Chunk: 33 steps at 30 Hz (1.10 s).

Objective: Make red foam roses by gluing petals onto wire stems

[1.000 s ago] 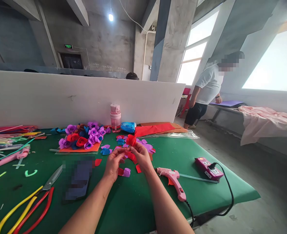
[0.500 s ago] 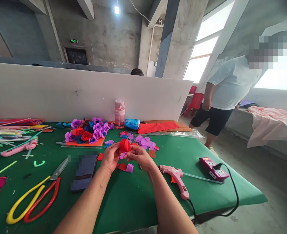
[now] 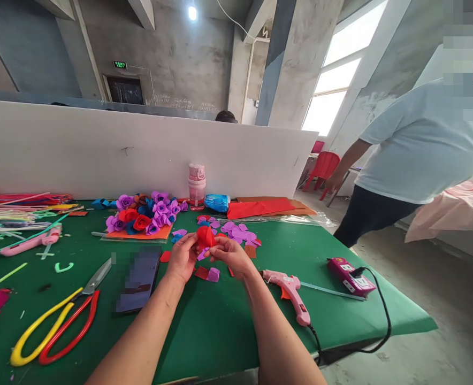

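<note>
Between my two hands is a red paper flower (image 3: 205,237), its petals curled up. My left hand (image 3: 183,256) pinches it from the left side. My right hand (image 3: 231,255) has its fingertips closed on the flower's right side, near the base. Purple petals (image 3: 238,232) lie scattered on the green table just behind my hands, with red, blue and brown pieces among them. Below my hands rest a red piece (image 3: 201,272) and a purple piece (image 3: 213,275). A pink glue gun (image 3: 290,289) lies beside my right forearm.
Finished paper flowers (image 3: 148,214) are heaped at the back. Scissors (image 3: 71,315) and a phone (image 3: 139,280) lie left of my arms. A pink bottle (image 3: 197,187) stands by the white partition (image 3: 148,149). A corded power strip (image 3: 351,275) sits right. A person (image 3: 417,144) walks beyond the table.
The red flower has turned slightly, and a pointed petal edge now stands up on its right side. The person at the right has come nearer and moved further right.
</note>
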{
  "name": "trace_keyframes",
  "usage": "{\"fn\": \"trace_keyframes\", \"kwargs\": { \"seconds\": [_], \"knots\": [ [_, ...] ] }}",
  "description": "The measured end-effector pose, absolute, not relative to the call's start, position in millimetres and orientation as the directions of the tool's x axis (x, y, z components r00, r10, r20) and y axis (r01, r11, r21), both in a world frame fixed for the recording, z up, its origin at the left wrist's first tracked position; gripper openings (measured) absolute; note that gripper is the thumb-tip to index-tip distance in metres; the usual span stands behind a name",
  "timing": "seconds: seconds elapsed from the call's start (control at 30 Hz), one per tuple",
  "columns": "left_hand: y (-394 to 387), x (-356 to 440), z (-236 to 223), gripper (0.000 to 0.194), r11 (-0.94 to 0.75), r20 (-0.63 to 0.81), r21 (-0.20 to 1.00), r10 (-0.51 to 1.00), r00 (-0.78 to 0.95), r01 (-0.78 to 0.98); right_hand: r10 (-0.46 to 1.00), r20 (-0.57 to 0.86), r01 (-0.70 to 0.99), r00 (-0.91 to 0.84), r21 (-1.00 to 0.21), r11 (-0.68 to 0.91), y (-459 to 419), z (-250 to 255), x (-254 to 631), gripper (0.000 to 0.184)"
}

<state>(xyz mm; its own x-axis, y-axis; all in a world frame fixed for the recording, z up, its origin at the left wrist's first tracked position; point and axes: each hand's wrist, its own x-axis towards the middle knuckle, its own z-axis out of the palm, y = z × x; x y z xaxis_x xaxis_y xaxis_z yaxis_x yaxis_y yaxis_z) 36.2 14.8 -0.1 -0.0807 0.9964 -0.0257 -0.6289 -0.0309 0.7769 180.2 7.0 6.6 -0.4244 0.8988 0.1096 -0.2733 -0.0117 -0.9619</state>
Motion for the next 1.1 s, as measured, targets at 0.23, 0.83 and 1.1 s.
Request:
{"fn": "trace_keyframes", "kwargs": {
  "seconds": [0.23,0.83,1.1],
  "knots": [
    [13.0,38.0,3.5,0.022,-0.061,-0.028,0.775,0.991,-0.131,-0.629,0.915,0.108,-0.292,-0.389,-0.956,-0.012,5.2,9.6,180.5,0.031],
    [5.6,42.8,5.1,0.021,-0.025,0.051,0.844,0.998,0.034,-0.535,0.942,0.036,-0.386,-0.334,-0.917,-0.102,9.1,7.2,181.2,0.034],
    [5.4,44.1,4.9,0.022,-0.03,0.059,0.853,0.997,0.04,-0.521,0.943,0.034,-0.379,-0.33,-0.92,-0.1,7.3,10.2,181.3,0.041]
  ]
}}
